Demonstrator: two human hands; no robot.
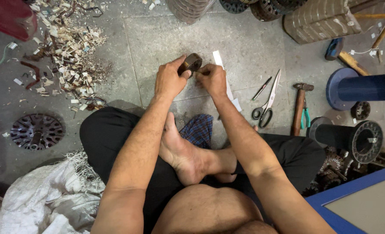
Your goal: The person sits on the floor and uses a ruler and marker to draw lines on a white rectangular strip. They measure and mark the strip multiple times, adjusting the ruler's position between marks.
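Dark metal forms the small round part [191,63] that you hold above the grey concrete floor [166,39], just above the middle of the frame. It is a short, ring-like piece. Its round face tilts toward the upper right of the frame, so its short axis runs roughly from lower left to upper right.

Your left hand [170,80] takes the part from the left side. The thumb and fingers are curled tight around its rim, a closed grip on the part. Your right hand [212,79] meets it from the right, fingers pinched together at the part's lower right edge. Whether this grip clamps the part itself or something thin against it cannot be told, as the fingertips hide the contact.

A white paper strip [219,58] lies on the floor just behind your right hand, its long axis running from upper left to lower right. Scissors [267,104] lie to the right of centre, blades toward the top of the frame. A thin pen-like tool [261,88] lies just left of them. A wooden-handled hammer [299,108] and green-handled pliers [305,117] lie further right. Shavings and scraps [69,47] are heaped in the upper left of the frame. A toothed metal disc [37,131] lies flat at the left edge.
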